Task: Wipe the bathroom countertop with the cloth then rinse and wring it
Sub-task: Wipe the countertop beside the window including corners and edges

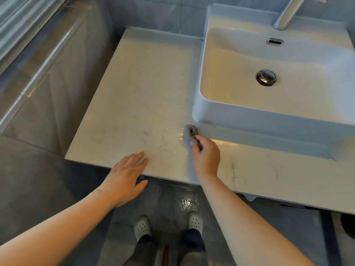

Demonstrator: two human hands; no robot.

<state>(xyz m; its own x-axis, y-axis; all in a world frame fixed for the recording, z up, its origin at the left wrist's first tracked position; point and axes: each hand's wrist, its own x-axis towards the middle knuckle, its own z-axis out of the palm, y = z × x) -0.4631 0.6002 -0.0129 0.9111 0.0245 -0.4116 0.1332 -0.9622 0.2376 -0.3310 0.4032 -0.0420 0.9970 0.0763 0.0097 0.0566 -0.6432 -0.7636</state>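
Risks, L to R: left hand (pixel 124 179) sits at the front edge of the countertop (pixel 138 96). If weight goes on it and the stone is damp, it could slide off. Faint dark marks and fine shiny streaks mid-counter look easy to miss, esp. w/ the cloth (pixel 191 131) bunched into such a small grey wad. It has little contact area, so prob. streaks or skipped patches unless it's spread out. The cloth is on the counter just beside the front-left corner of the vessel basin (pixel 199 104). A hard push there could jam it against the basin base and leave grime in the seam. Wiping toward the front edge would send water onto the floor, where a wet patch (pixel 187 201) already glints near the feet, so there's a slip hazard.

Pose: L hand is palm down, fingers straight and together, tips over the counter edge, thumb out below the edge. It holds nothing, and I can't tell if it touches. Right hand (pixel 206 158) reaches fwd w/ the wrist over the front edge, back of hand up, fingers curled and pinching the cloth's near end, pressing it down. Tap (pixel 288 14) is at far right, no water seen running. Rinse and wring not yet done, I'd judge.
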